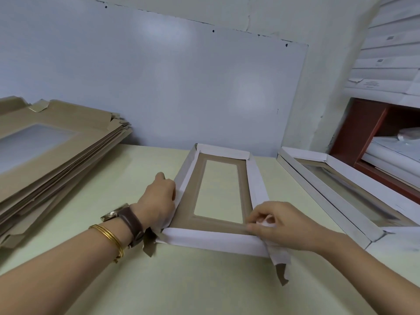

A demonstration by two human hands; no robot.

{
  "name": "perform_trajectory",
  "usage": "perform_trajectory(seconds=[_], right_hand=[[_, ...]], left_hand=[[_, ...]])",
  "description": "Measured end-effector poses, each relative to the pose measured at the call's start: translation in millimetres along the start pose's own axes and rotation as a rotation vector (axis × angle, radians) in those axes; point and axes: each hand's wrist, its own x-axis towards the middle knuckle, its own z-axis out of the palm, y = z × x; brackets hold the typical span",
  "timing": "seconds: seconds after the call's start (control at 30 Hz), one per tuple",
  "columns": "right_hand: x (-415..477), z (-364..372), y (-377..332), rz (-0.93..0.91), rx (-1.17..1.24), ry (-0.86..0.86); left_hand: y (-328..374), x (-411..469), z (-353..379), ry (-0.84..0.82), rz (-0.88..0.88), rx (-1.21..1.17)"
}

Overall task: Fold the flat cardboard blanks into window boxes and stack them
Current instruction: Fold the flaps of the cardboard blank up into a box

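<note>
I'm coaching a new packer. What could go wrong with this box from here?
1. The near-right corner tab hangs outside the half-folded window box; if the right hand releases its pinch too early, that corner may spring open.
2. The near-left tab also sticks out loose near the left hand, so that corner may stay unlocked.

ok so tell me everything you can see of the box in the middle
The half-folded window box lies flat on the pale table, long side running away from the camera. It looks like thin cardboard: a brown base with a rectangular window, and white walls. All four walls are turned up; loose tabs stick out at both near corners. The left hand holds the left wall and the right hand pinches the near right corner.
</note>
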Motion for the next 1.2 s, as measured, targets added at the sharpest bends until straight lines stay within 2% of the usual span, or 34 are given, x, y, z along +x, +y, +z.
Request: perform_trajectory(seconds=[0.23, 0.47, 0.73, 1.0, 1.2], right_hand=[[-38, 19, 7, -0.152, -0.094, -0.058], [-44, 37, 15, -0.186, -0.221, 0.029], [-37, 49, 24, -0.155, -0.240, 0.192], [-24, 48, 32, -0.114, -0.304, 0.223], [-27, 43, 40, -0.145, -0.307, 0.108]], left_hand=[[1, -8, -5, -0.029, 0.049, 0.009], [-3, -31, -4, -0.111, 0.270, 0.037], [5, -53, -13, -0.246, 0.447, -0.128], [3, -51, -9, -0.273, 0.513, -0.063], [-10, -45, -11, -0.394, 0.454, 0.002]])
